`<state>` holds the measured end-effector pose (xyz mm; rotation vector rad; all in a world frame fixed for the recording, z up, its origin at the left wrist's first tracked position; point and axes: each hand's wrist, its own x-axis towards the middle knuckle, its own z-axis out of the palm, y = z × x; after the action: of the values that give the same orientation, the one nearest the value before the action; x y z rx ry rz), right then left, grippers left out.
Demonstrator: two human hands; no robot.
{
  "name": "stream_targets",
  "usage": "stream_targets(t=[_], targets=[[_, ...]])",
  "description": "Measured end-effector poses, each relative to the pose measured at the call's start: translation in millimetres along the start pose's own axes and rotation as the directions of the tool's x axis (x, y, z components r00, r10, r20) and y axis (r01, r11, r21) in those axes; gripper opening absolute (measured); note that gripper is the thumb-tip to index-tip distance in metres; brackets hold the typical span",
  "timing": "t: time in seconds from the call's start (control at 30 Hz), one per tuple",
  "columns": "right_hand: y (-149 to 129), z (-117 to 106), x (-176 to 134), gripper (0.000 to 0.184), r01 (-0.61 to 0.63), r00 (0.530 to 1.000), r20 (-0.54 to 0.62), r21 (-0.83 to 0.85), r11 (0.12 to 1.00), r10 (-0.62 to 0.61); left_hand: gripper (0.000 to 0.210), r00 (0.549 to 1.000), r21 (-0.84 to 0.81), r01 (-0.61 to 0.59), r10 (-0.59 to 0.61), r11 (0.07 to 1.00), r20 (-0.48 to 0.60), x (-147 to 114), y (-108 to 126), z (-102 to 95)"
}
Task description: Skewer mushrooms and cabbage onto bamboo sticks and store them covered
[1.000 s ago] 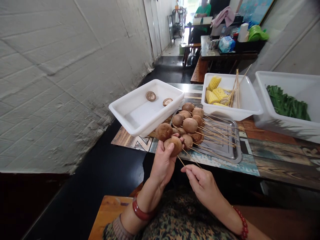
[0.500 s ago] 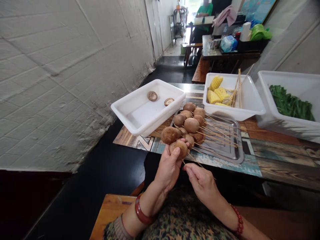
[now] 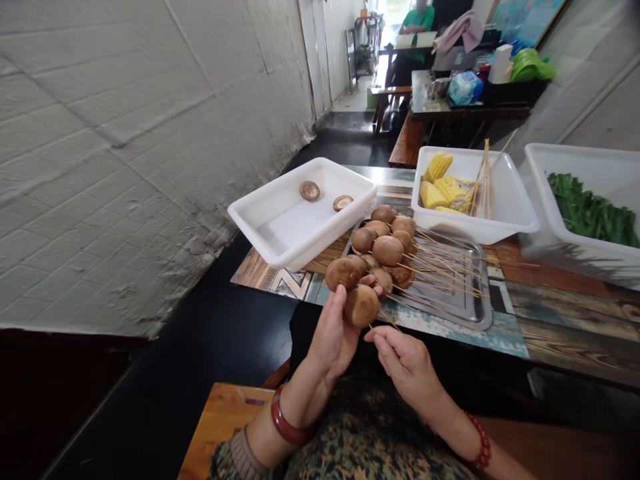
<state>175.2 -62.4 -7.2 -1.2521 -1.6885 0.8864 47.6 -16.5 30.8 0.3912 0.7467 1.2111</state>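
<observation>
My left hand (image 3: 333, 333) cradles a brown mushroom cap (image 3: 362, 306), its fingers behind it and its thumb raised along the left edge. From the cap's lower side comes a thin wooden skewer (image 3: 371, 327), pinched between the thumb and fingers of my right hand (image 3: 405, 360). Just beyond, skewered mushrooms (image 3: 387, 251) lie piled on a metal tray (image 3: 463, 308), their sticks pointing right. One larger cap (image 3: 342, 274) sits directly above my left thumb. Two loose mushrooms, one cap (image 3: 310, 191) and another (image 3: 343, 203), lie in a white tub (image 3: 280, 257).
A white tub (image 3: 500, 233) holding corn pieces (image 3: 440, 183) and upright skewers (image 3: 484, 180) stands behind the metal tray. Right of it, another tub (image 3: 570, 247) contains leafy greens (image 3: 593, 207). A wall (image 3: 150, 147) runs along the left. Farther back, a person in green (image 3: 417, 23) is at another table.
My left thumb has moved off the face of the mushroom to its left edge. My right hand keeps its pinch on the skewer. The whole view has shifted slightly.
</observation>
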Motion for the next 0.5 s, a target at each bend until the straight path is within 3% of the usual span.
stream_targets(t=[0.17,0.5], targets=[[1,0,-3,0.033,-0.030,1.000,0.011,0.054,0.998,0.029,0.032,1.000,0.016,-0.030,0.030,0.999,-0.002,-3,-10,-3.2],[4,5,-11,0.031,0.063,0.995,-0.066,-0.100,0.993,-0.070,0.032,0.996,0.018,-0.080,0.081,0.997,-0.029,-3,-10,-4.5]])
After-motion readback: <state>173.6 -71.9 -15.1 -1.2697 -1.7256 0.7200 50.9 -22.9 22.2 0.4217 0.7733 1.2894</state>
